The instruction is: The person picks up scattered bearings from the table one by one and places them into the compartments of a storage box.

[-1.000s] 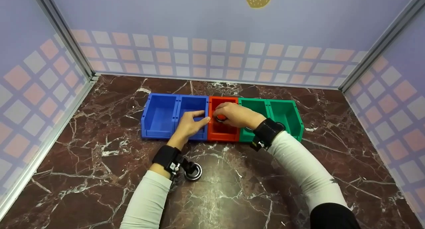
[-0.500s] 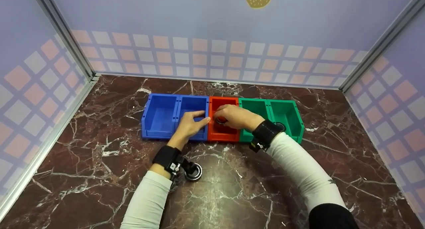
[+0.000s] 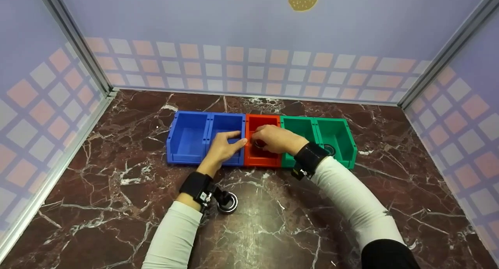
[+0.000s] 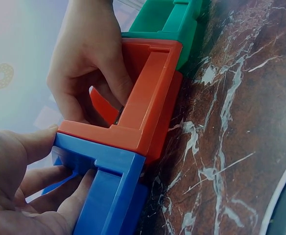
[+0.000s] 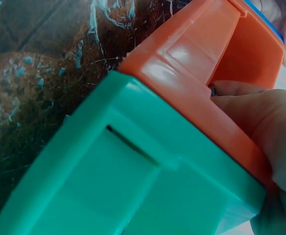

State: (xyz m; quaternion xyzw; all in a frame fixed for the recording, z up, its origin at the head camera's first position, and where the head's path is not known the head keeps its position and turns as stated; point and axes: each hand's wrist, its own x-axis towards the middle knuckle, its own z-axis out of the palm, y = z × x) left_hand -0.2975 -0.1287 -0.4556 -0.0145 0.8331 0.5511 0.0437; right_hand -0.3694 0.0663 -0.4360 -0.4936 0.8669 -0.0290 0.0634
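My right hand [image 3: 277, 138] reaches down into the red bin [image 3: 265, 161] and pinches a dark, ring-shaped bearing [image 3: 259, 143], mostly covered by the fingers. In the right wrist view only a small dark edge of that bearing [image 5: 212, 90] shows by the fingertips. My left hand [image 3: 221, 149] is at the right-hand blue bin [image 3: 227, 119]. Its thumb touches the rim beside the red bin, while the other fingers, loosely bent, reach inside the blue bin. Nothing shows in its grasp in the left wrist view.
Another bearing [image 3: 227, 203] lies on the marbled table [image 3: 280, 222] beside my left wrist. A dark ring [image 3: 329, 149] sits in the right-hand green bin [image 3: 336, 132]. A second blue bin [image 3: 190, 136] and a second green bin [image 3: 298, 124] complete the row. Patterned walls surround the table.
My right hand has shifted slightly down and left within the red bin, its forearm following. The left hand stays in place.
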